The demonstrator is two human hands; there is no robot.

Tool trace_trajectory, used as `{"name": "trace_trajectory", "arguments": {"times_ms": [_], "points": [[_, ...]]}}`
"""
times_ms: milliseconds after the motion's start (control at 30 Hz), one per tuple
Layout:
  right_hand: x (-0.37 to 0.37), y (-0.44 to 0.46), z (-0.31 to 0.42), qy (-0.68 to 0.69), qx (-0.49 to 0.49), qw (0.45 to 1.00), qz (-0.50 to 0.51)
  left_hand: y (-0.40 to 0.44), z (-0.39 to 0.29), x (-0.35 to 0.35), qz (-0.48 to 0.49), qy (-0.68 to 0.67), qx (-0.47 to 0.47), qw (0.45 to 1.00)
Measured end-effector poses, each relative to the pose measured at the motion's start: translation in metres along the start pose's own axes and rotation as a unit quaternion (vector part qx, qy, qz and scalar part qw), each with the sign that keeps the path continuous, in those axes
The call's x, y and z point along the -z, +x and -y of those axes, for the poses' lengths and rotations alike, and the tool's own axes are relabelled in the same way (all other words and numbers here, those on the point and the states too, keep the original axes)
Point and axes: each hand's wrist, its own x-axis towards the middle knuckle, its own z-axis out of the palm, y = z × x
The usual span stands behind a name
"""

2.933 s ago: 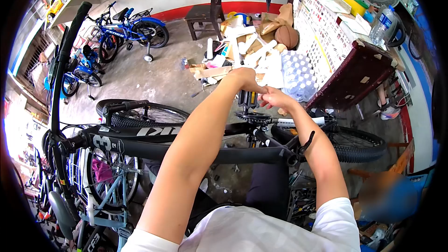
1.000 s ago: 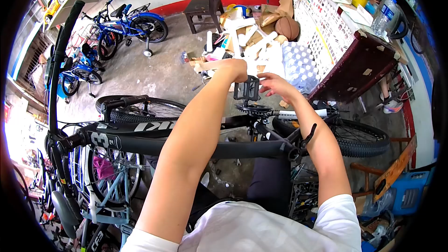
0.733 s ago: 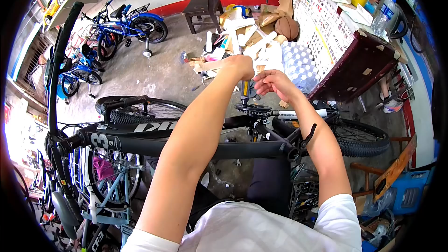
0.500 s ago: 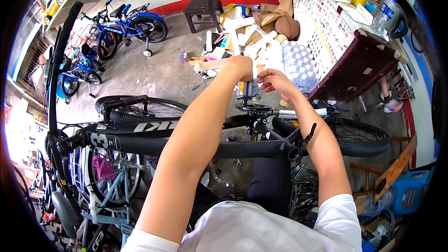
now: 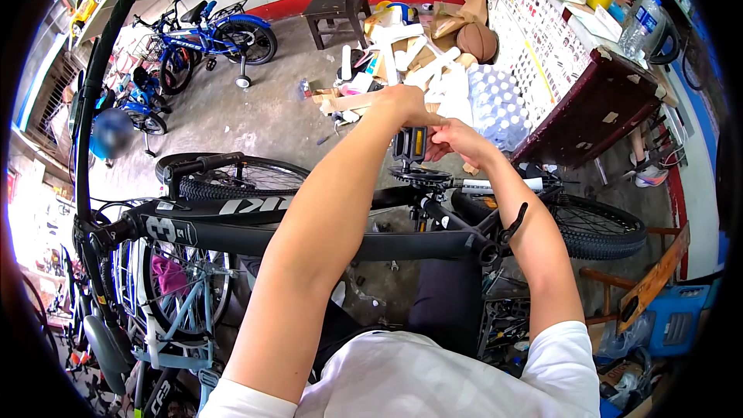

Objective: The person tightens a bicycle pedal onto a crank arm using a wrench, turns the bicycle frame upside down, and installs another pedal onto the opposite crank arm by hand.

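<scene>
A black bicycle frame (image 5: 325, 243) lies across the view in front of me. Its black pedal (image 5: 409, 145) with a yellow reflector stands up above the chainring (image 5: 420, 177). My left hand (image 5: 414, 107) is at the far end of the pedal, a finger pointing right; most of its fingers are hidden behind the wrist. Just right of the pedal, my right hand (image 5: 454, 142) has its fingers curled close to the left fingertips. Whatever lies between those fingers is too small to make out.
Scraps of cardboard and foam (image 5: 410, 54) lie beyond my hands, near a basketball (image 5: 476, 42). A dark chair (image 5: 337, 6) and a blue bicycle (image 5: 203, 42) stand farther back. At the right are a maroon-sided counter (image 5: 592, 112) and a blue stool (image 5: 677, 321).
My right hand has moved left to meet the left hand, and its fingers have curled in. The pedal has turned, showing its yellow reflector. The view has shifted slightly.
</scene>
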Motion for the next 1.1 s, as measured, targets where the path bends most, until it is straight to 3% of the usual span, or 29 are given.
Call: {"name": "trace_trajectory", "arguments": {"times_ms": [100,133,200,333,433,500,600,700,833,967,1100], "points": [[0.004,0.005,-0.004,-0.024,-0.002,0.999,-0.040,0.011,0.009,-0.014,-0.030,0.091,-0.059,0.994],[0.005,0.008,-0.006,-0.036,-0.007,0.997,-0.061,0.014,0.010,-0.013,-0.029,0.091,-0.058,0.994],[0.005,0.010,-0.008,-0.048,-0.014,0.994,-0.093,0.019,0.009,-0.010,0.089,0.031,0.021,0.995],[0.001,0.008,-0.007,-0.091,-0.050,0.986,-0.134,0.015,0.011,-0.011,0.072,0.016,0.006,0.997],[0.001,0.008,-0.008,-0.107,-0.052,0.989,-0.091,0.007,0.001,-0.007,0.108,-0.049,0.026,0.993],[0.001,0.007,-0.011,-0.102,-0.045,0.989,-0.094,0.012,0.000,-0.016,0.042,0.042,-0.027,0.998],[0.002,0.007,-0.011,-0.105,-0.050,0.988,-0.099,0.019,0.003,-0.027,-0.019,0.089,-0.035,0.995],[0.004,0.006,-0.009,-0.115,-0.064,0.987,-0.094,0.023,0.000,-0.029,0.005,0.106,0.000,0.994],[0.002,0.006,-0.008,-0.129,-0.064,0.986,-0.080,0.035,0.015,-0.033,0.007,0.097,-0.021,0.995],[-0.001,0.006,-0.010,-0.127,-0.069,0.985,-0.092,0.035,0.038,-0.032,0.068,-0.006,-0.005,0.998],[0.002,0.007,-0.011,-0.114,-0.065,0.991,-0.037,0.049,0.047,-0.045,0.019,0.095,-0.062,0.993]]}}
